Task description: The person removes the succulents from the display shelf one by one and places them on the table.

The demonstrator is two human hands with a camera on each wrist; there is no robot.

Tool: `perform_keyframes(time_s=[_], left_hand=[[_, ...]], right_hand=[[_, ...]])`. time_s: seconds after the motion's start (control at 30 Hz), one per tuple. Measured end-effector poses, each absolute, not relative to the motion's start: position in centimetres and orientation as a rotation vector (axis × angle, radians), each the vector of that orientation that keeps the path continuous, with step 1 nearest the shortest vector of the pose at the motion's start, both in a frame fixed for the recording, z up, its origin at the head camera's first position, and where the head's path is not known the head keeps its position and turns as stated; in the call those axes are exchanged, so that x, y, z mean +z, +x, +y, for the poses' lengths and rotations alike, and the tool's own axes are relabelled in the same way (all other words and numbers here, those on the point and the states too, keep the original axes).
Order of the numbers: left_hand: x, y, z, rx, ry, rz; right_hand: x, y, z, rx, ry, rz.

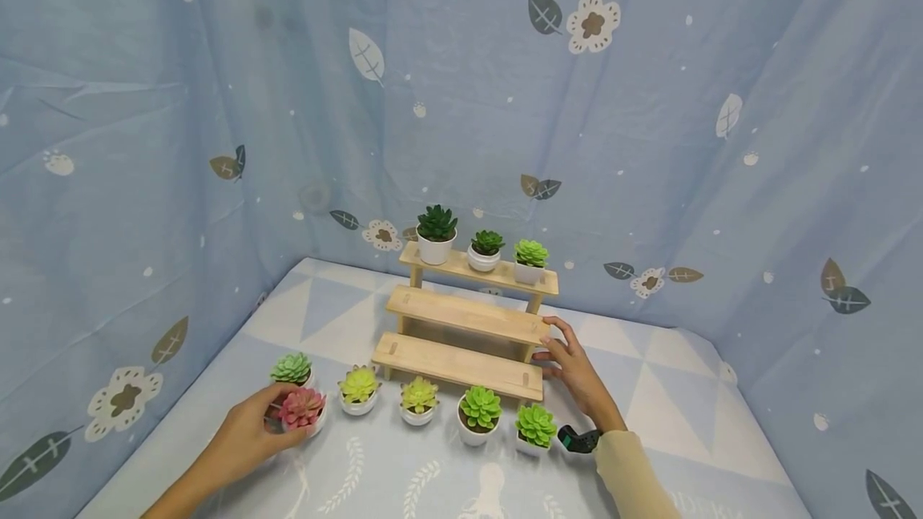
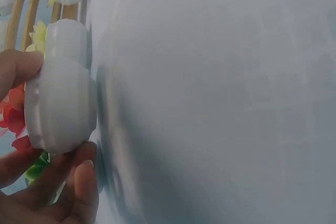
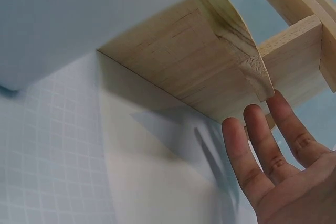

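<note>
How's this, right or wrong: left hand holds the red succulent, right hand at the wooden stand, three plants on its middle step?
Wrong: the three plants are on the top step, not the middle step, as the head view shows. The left hand holds the red succulent, and the right hand is at the wooden stand.

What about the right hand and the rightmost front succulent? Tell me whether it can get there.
Probably yes. The right hand is at the right end of the wooden stand, its fingers loosely extended, and nothing visible blocks its way to the rightmost front succulent.
</note>
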State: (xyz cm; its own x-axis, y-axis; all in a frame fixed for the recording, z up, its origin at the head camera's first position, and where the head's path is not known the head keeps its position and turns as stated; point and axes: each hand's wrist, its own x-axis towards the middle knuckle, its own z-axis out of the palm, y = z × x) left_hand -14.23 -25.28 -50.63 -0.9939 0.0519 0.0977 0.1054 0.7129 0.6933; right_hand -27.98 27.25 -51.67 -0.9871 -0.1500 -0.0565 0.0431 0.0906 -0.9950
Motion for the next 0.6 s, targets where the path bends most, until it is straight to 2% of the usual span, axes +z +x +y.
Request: perform_keyframes(time_s=[0.6], left_hand=[[-50.7,-14.23,-25.12,-1.113,-0.118,-2.87]], right_hand=[[-51.54,-27.82,27.14,-2.036,-0.105,2.212]])
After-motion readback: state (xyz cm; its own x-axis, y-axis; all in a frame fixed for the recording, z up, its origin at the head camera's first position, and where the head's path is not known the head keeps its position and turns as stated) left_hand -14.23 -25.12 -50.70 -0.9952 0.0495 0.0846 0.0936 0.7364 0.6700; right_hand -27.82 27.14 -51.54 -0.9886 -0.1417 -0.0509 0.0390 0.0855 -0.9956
